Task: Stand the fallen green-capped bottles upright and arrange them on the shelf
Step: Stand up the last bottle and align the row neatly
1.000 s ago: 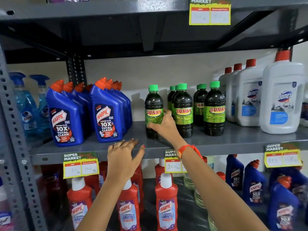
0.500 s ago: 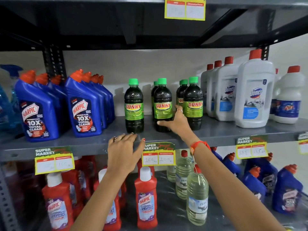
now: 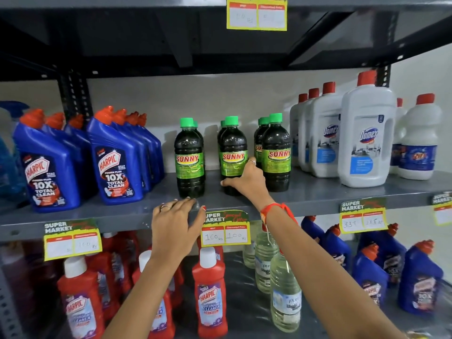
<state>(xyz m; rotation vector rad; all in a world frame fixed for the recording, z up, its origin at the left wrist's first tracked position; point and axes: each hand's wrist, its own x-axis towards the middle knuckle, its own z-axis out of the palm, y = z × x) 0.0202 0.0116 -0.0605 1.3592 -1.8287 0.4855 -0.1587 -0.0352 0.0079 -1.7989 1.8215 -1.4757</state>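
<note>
Several dark bottles with green caps and SUNNY labels stand upright on the grey middle shelf (image 3: 318,192), in three short rows. The left bottle (image 3: 189,157) stands alone in front of one behind it. My right hand (image 3: 247,182) wraps the lower part of the middle front bottle (image 3: 232,148), thumb across its base and fingers round its right side. The right front bottle (image 3: 276,152) stands just beside that hand. My left hand (image 3: 175,221) lies flat, fingers spread, on the shelf's front edge below the left bottle, holding nothing.
Blue Harpic bottles (image 3: 115,162) fill the shelf to the left, white Domex bottles (image 3: 364,140) to the right. Below are red Harpic bottles (image 3: 210,297), clear bottles (image 3: 283,299) and more blue ones. Price tags (image 3: 226,228) hang on the shelf edge. A dark shelf hangs overhead.
My right hand left the leftmost bottle, moved right, and now holds the middle front bottle. The view shifted right. My left hand stayed on the shelf edge.
</note>
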